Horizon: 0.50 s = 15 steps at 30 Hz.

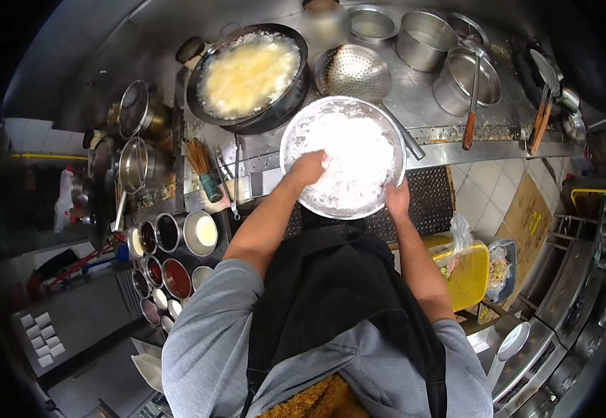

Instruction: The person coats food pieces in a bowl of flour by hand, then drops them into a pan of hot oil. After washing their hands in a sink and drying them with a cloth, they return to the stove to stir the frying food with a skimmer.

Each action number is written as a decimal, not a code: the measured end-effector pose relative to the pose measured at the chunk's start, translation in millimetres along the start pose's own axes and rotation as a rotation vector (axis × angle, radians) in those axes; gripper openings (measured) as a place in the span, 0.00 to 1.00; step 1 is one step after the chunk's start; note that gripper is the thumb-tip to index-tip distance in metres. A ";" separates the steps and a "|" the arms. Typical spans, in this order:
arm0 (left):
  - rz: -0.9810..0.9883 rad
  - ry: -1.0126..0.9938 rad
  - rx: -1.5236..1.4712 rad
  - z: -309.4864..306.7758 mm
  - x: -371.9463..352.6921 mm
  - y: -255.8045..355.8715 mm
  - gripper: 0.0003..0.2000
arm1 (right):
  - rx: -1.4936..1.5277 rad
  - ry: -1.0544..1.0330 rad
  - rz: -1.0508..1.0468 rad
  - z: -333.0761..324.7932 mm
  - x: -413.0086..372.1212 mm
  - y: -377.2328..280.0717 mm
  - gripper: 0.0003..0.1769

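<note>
A round metal bowl full of white powder is held out before my apron. My right hand grips the bowl's lower right rim. Over the powder at the bowl's left side is my left hand, its fingers closed and partly sunk in the white; whatever they hold is hidden. Beyond the bowl, up and to the left, a black wok holds bubbling yellow oil. A perforated ladle rests just behind the bowl, with its handle running down past the right rim.
Metal pots stand at the back right of the steel stove top. A bamboo brush and tongs lie left of the bowl. Sauce containers cluster lower left. A yellow bin sits at right.
</note>
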State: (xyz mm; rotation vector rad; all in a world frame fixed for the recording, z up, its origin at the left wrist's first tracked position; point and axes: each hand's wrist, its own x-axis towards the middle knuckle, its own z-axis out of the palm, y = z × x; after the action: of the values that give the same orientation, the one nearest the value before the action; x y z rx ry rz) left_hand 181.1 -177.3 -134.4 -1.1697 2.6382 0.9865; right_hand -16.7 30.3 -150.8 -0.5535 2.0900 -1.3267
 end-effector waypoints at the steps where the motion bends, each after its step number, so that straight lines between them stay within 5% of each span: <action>1: -0.002 0.003 -0.003 4.7 -3.2 -0.1 0.18 | -0.004 -0.002 0.004 0.1 0.9 0.5 0.25; 3: 0.013 -0.201 0.344 13.5 -12.2 2.1 0.15 | -0.020 -0.004 0.010 -0.3 0.3 1.3 0.25; 8: 0.043 -0.106 0.259 13.7 -11.9 -7.3 0.19 | -0.031 -0.008 -0.007 -0.7 3.5 7.1 0.24; 11: 0.127 -0.084 -0.013 6.9 -10.7 -9.2 0.21 | 0.016 0.011 -0.027 2.8 5.8 13.0 0.24; 15: -0.123 -0.073 -0.666 -17.4 -21.0 24.7 0.17 | 0.027 0.013 0.001 3.5 7.8 17.2 0.24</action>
State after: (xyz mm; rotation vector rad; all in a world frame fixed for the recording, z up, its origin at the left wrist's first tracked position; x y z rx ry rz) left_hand 181.7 -162.1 -100.9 -1.3363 2.1937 1.9159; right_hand -20.7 30.3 -169.6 -0.5338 2.0794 -1.3602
